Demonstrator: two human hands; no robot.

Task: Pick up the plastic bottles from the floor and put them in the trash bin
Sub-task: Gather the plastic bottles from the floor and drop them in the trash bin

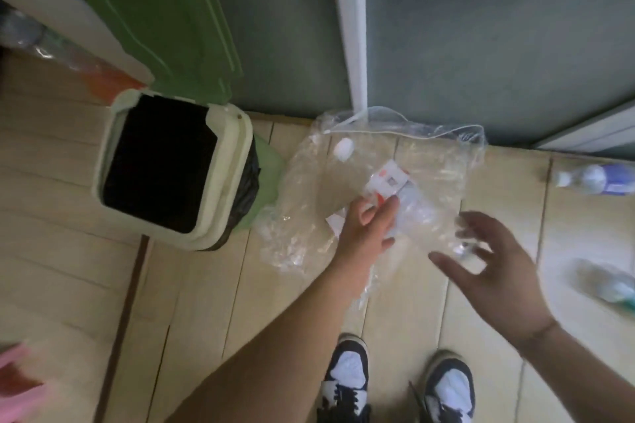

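Hands over the floor [395, 319]: left hand [367, 227] grips a crumpled clear plastic bottle [388, 182] beside the open trash bin [226, 182]; right hand [494, 264] hovers spread wide, empty.

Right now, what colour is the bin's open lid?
Green; the lid shows clearly in the head view.

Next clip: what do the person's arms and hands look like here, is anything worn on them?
Both forearms are bare, with no sleeves in view and no gloves. The left hand shows no ring or band. The right hand has what looks like a thin band at the wrist; blur hides any detail. Fingers look bare.
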